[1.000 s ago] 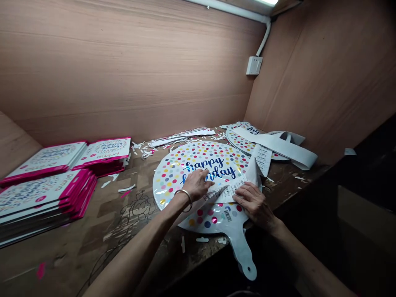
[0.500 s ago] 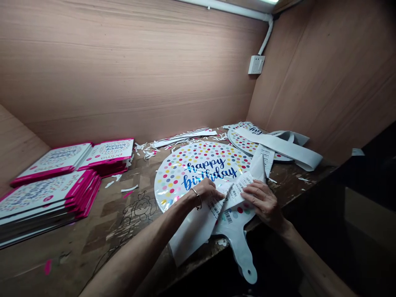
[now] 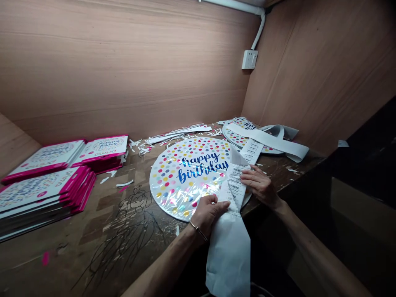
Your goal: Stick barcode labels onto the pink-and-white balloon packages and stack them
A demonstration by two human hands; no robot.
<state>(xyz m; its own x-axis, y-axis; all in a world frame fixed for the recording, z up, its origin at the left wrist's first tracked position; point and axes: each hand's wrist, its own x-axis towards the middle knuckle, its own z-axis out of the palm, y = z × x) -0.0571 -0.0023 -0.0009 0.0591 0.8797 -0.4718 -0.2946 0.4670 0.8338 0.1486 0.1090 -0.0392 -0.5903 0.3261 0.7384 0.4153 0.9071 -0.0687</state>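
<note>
My left hand (image 3: 210, 213), with a bracelet at its wrist, pinches the white strip of barcode labels (image 3: 235, 187) near the bench's front edge. My right hand (image 3: 260, 185) grips the same strip a little higher, on its right side. Below my left hand the strip's blank part hangs over the edge. Its upper part runs back to a looped white band (image 3: 278, 142). Under the strip lies a round dotted "happy birthday" board (image 3: 185, 181) in clear film; its handle is hidden.
Stacks of pink-edged white packs (image 3: 40, 189) stand at the left. More dotted boards (image 3: 236, 138) lie under the band at the back right. Paper scraps (image 3: 145, 146) and long white strips (image 3: 182, 133) lie along the back wall. A socket (image 3: 249, 60) is on the wall.
My left hand has moved down and slightly right with the strip, which now hangs straighter and covers the board's handle. The view has shifted slightly.
</note>
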